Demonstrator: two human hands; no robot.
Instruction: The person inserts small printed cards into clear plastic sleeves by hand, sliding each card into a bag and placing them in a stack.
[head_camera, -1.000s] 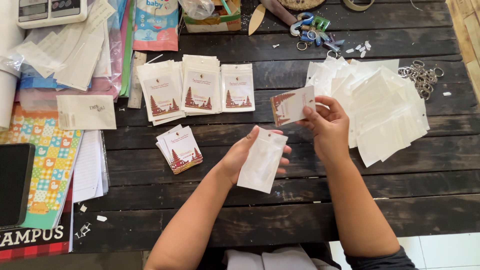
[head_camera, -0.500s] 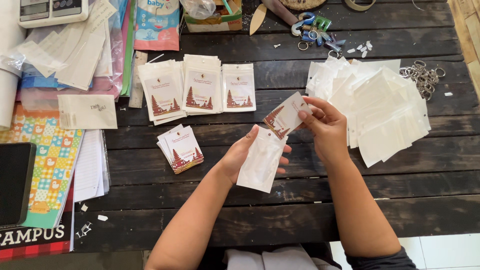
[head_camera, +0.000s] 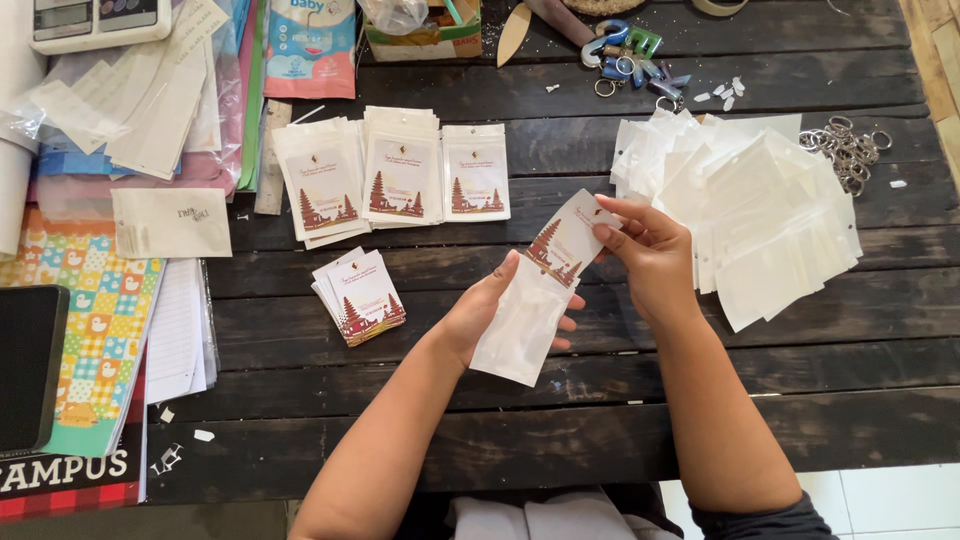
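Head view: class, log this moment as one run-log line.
left hand: holds white pouch | right hand: card at pouch mouth | loose cards left

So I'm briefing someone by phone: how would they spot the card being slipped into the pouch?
Start at the dark plank table and find the two hands at its middle. The left hand holds a white pouch; the right hand pinches the card at its mouth. It is the only printed card held tilted above the table; the others lie in stacks.
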